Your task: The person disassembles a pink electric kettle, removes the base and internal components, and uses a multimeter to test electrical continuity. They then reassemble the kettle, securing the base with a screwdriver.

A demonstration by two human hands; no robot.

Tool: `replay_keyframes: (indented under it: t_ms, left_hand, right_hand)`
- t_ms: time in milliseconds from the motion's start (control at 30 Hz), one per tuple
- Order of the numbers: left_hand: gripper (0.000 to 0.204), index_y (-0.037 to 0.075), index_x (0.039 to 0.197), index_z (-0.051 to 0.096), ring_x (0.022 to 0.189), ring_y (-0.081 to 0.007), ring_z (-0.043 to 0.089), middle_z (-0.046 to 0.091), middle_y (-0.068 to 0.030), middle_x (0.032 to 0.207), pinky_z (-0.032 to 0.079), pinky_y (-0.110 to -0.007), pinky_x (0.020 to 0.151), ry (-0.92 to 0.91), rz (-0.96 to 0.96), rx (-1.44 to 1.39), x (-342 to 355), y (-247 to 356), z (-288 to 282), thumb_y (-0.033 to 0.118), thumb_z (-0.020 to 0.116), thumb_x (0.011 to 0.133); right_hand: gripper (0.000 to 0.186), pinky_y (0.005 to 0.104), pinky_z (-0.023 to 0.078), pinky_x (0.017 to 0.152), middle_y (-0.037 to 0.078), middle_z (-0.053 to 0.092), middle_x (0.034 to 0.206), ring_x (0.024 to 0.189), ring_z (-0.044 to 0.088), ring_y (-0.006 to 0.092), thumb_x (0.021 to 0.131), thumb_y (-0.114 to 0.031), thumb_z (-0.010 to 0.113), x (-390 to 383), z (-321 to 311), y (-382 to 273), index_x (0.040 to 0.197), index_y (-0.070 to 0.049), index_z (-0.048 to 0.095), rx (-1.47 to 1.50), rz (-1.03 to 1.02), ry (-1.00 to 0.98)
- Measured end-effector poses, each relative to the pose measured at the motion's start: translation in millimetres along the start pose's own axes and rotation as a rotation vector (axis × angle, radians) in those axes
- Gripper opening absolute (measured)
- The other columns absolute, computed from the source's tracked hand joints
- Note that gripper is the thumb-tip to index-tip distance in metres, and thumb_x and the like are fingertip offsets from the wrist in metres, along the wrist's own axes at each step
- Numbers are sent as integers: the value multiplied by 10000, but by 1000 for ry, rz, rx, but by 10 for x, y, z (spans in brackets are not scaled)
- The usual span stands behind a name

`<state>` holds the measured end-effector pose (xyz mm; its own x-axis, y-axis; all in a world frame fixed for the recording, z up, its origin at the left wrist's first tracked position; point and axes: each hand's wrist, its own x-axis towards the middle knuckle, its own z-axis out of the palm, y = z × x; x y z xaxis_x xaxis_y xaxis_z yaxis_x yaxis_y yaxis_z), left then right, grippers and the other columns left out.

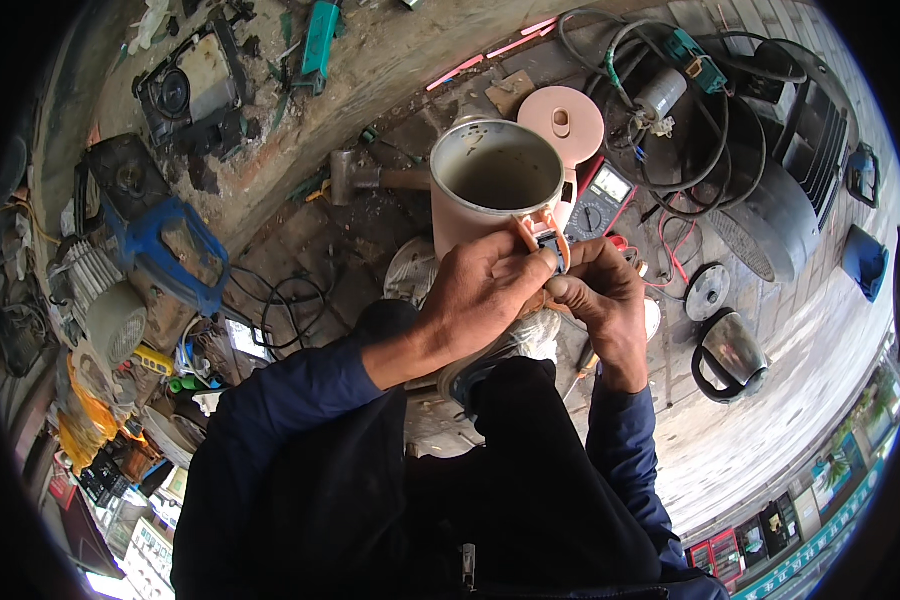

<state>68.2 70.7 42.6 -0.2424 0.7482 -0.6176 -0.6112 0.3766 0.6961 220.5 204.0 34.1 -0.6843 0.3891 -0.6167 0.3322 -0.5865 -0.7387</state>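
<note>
A pale pink electric pot (490,190) with a bare metal inside stands open in front of me. My left hand (480,290) grips the pot's orange handle part (540,232) at its near side. My right hand (605,290) pinches the same handle part from the right, fingertips against a small dark piece there. What sits under the fingers is hidden. The pot's round pink lid (562,120) lies just behind the pot. Both forearms wear dark blue sleeves.
A multimeter (600,200) with red leads lies right of the pot, a hammer (370,180) to its left. Tangled black cables (690,110), a steel kettle (730,355), a blue motor unit (160,240) and scattered tools crowd the dirty floor.
</note>
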Motion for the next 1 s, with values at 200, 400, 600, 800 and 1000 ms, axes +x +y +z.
replay_keyframes:
  t_ms: [200, 400, 600, 800, 1000]
  left_hand:
    - [292, -28, 1256, 683, 951, -27, 622, 702, 25, 1034, 527, -219, 830, 64, 16, -92, 14, -16, 30, 215, 634, 1101]
    - [296, -28, 1273, 677, 956, -33, 629, 708, 11, 1064, 521, -212, 826, 73, -23, -112, 31, 9, 11, 208, 632, 1099]
    - [462, -33, 1378, 612, 1045, -266, 776, 746, -171, 1221, 649, -408, 903, 141, -17, 31, 20, 105, -48, 315, 559, 1079]
    - [496, -34, 1355, 624, 1038, -277, 779, 754, -168, 1193, 648, -404, 889, 195, -50, 73, 35, 181, -138, 363, 600, 1058]
    - [485, -58, 1357, 627, 1046, -317, 780, 765, -228, 1164, 652, -450, 902, 237, -97, 116, 48, 208, -142, 327, 544, 1073]
  right_hand:
    - [304, 253, 547, 825, 58, 762, 978, 884, 692, 106, 967, -96, 823, -25, -14, 9, 1190, 29, 657, 11, -23, -23]
    - [239, 201, 460, 726, -7, 719, 926, 799, 605, 57, 999, -86, 783, -255, -231, 86, 1205, -4, 693, -29, -4, 87]
    - [179, 242, 444, 602, 14, 701, 817, 669, 575, 59, 1047, -206, 712, -1193, -1362, 1084, 1029, -28, 733, -130, 150, 713]
    - [240, 405, 584, 787, 167, 780, 886, 810, 753, 303, 938, -215, 718, -2093, -1947, 2627, 1018, 9, 744, -766, 360, 1050]
    - [417, 525, 562, 840, 219, 690, 1154, 1019, 694, 433, 878, -185, 798, -1786, -1644, 2994, 1216, -28, 611, -1021, 222, 865]
